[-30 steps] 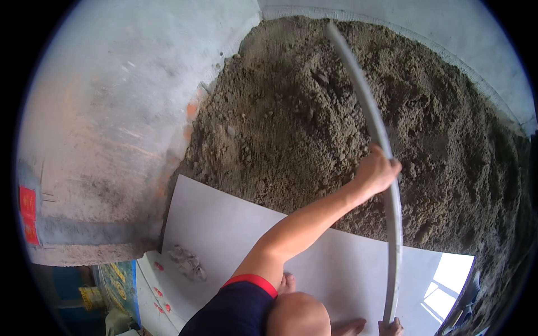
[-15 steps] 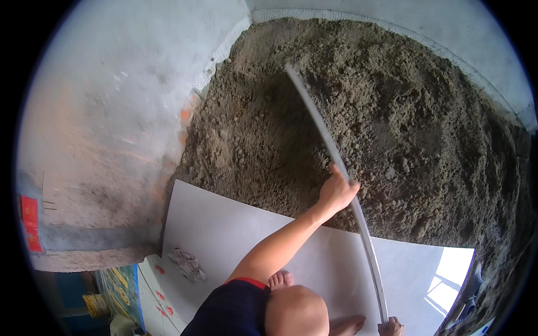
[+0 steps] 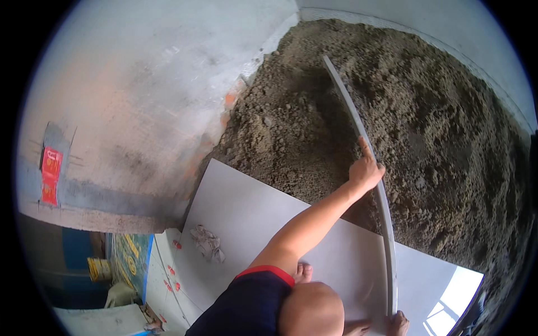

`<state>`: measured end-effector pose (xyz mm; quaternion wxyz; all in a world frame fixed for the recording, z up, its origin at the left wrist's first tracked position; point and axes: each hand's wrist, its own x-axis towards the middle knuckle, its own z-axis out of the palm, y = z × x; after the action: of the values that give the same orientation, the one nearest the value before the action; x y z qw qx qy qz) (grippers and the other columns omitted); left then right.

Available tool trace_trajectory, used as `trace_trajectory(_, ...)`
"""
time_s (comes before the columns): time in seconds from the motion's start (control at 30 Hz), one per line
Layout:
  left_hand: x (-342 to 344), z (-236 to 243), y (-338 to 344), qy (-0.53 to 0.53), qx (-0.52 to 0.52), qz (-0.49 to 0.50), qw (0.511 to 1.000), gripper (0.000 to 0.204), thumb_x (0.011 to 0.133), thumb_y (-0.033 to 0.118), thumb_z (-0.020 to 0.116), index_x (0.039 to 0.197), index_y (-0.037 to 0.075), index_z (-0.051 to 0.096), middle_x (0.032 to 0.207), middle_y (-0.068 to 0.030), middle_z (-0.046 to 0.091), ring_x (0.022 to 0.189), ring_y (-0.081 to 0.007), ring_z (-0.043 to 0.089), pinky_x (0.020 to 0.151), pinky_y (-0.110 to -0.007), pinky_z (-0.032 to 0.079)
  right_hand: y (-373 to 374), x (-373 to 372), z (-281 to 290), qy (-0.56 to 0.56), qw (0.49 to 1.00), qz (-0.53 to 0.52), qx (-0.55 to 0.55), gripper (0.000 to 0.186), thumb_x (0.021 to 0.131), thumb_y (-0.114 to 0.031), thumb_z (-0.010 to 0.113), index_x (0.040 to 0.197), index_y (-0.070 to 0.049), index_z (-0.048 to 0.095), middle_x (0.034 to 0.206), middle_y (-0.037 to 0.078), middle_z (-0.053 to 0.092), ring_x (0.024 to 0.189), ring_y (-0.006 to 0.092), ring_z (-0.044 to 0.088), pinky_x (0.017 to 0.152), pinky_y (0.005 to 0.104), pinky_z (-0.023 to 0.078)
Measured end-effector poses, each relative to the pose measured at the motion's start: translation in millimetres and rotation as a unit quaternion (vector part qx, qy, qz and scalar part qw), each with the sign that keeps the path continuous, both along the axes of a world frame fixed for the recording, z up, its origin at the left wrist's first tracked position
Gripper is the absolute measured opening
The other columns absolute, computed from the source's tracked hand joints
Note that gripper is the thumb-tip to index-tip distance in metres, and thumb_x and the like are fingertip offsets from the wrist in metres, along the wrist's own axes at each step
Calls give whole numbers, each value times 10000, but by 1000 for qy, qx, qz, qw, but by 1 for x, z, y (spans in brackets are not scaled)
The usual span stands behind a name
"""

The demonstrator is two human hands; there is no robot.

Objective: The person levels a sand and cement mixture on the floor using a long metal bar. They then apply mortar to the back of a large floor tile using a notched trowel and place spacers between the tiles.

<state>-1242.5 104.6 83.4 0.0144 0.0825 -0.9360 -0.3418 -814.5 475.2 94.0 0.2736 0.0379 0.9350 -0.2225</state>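
Observation:
A long grey straightedge bar (image 3: 385, 213) crosses the large tile and reaches into loose sandy mortar (image 3: 448, 140). My left hand (image 3: 367, 171) grips the bar around its middle, index finger stretched along it toward the far end. At the near end, by the bottom edge, my right hand (image 3: 399, 323) holds the bar. The big pale glossy tile (image 3: 235, 201) lies under my bare feet, with a crumpled rag (image 3: 208, 242) at its left. A smoother, hollowed patch of mortar shows left of the bar.
A bare wall (image 3: 112, 95) rises at the left, with a red strip (image 3: 50, 176) on it. Behind the mortar is a second wall (image 3: 403, 14). At the lower left are laid tiles with red levelling pieces (image 3: 176, 287), patterned blue-edged sheeting (image 3: 129, 257) and a yellow bucket (image 3: 100, 269).
The bar's far end has swung left and down over the mortar, then slightly back right, with my left hand moving along with it. My view has also shifted a little.

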Motion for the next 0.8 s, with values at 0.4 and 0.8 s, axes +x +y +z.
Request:
trace_trajectory(0.4, 91, 11, -160, -114, -11, 31, 993, 282, 897, 289, 534, 1026, 39, 516, 724, -230, 669, 725, -455, 669, 702, -567, 521, -17, -75, 9, 86, 981, 168, -42, 188, 960, -221, 634, 1045, -53, 641, 899, 197, 661, 676, 429, 655, 571, 492, 543)
trace_trajectory(0.8, 148, 11, -193, -131, -34, 90, 987, 264, 918, 295, 577, 1000, 52, 515, 671, -213, 645, 681, -443, 647, 632, -540, 493, -13, -97, 19, 56, 973, 213, -72, 213, 943, -187, 659, 1079, -26, 629, 901, 194, 649, 696, 411, 654, 590, 469, 547)
